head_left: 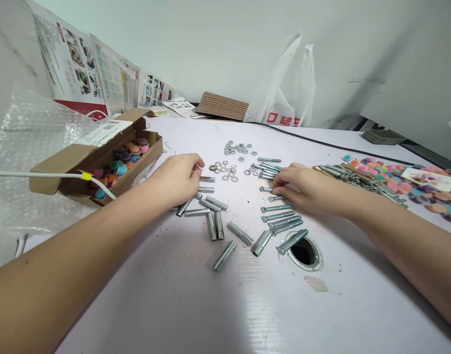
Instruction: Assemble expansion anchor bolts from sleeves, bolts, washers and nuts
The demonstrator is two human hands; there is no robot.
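Note:
My left hand [179, 179] is curled palm-down at the left end of a loose group of metal sleeves [196, 213]. Its fingertips are mostly hidden, so whatever they hold does not show. On the other side, my right hand [297, 184] has thumb and fingers pinched together at a bolt [266, 189] lying in a column of similar bolts [279, 215]. Between the hands lie several flat washers [224, 169]. Hex nuts [240, 148] are scattered behind them. One more sleeve [225, 255] lies closest to me.
An open cardboard box [69, 189] of coloured caps stands left, by bubble wrap [22, 162] and a white cable [37, 173]. Right are piled metal anchors [361, 179] and loose coloured caps [398, 184]. A round table hole [304, 251] sits beneath one bolt. A plastic bag [284, 93] stands behind.

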